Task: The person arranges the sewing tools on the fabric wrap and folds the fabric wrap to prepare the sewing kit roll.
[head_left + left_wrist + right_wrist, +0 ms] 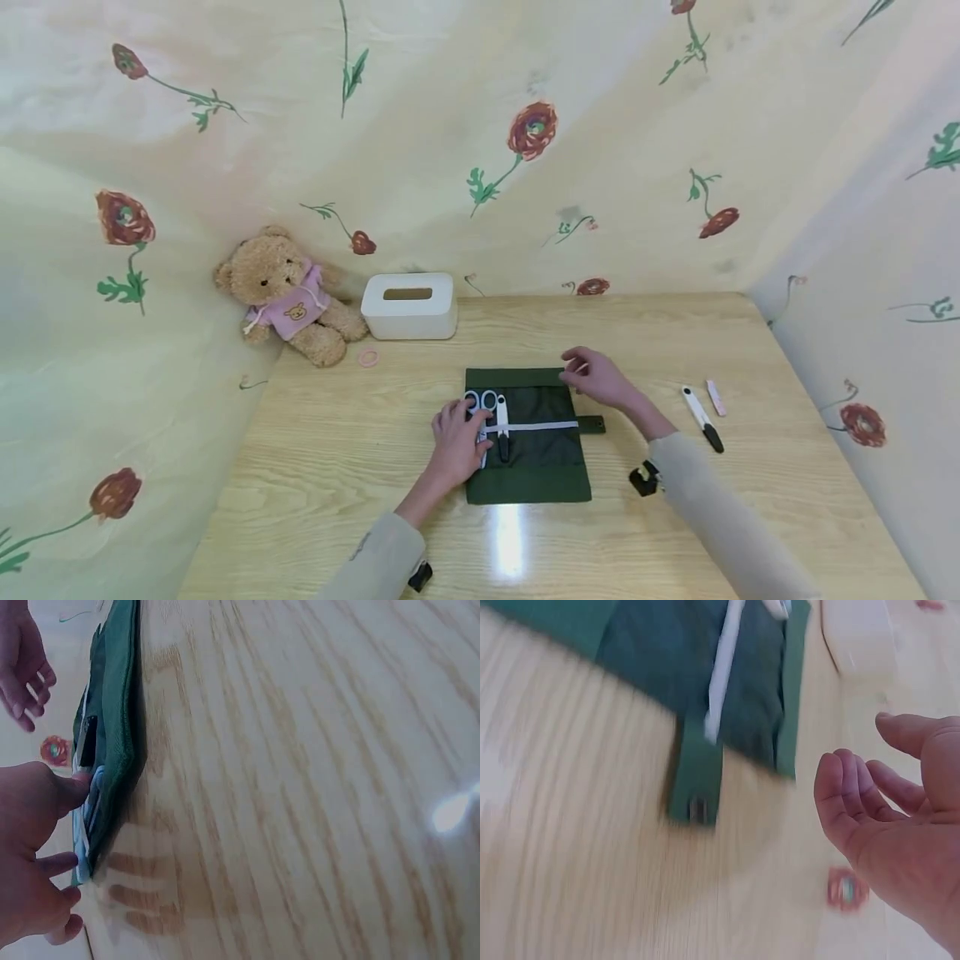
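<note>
A dark green fabric pouch [528,483] lies unfolded on the wooden table, with a white elastic band [551,426] across it and a snap tab [695,784] at its right side. Scissors with pale blue handles [490,399] and a white tool with a black end [503,451] lie side by side under the band. My left hand [455,443] rests over the scissors at the pouch's left edge, fingers spread and thumb touching down. Near the pouch's top right corner, my right hand [597,379] hovers with loosely bent fingers and nothing in it.
To the right lie another white tool with a black end [702,418] and a small pink item [716,397]. A teddy bear [288,292], a white tissue box [409,317] and a pink ring [368,351] are at the back left, along the flowered wall.
</note>
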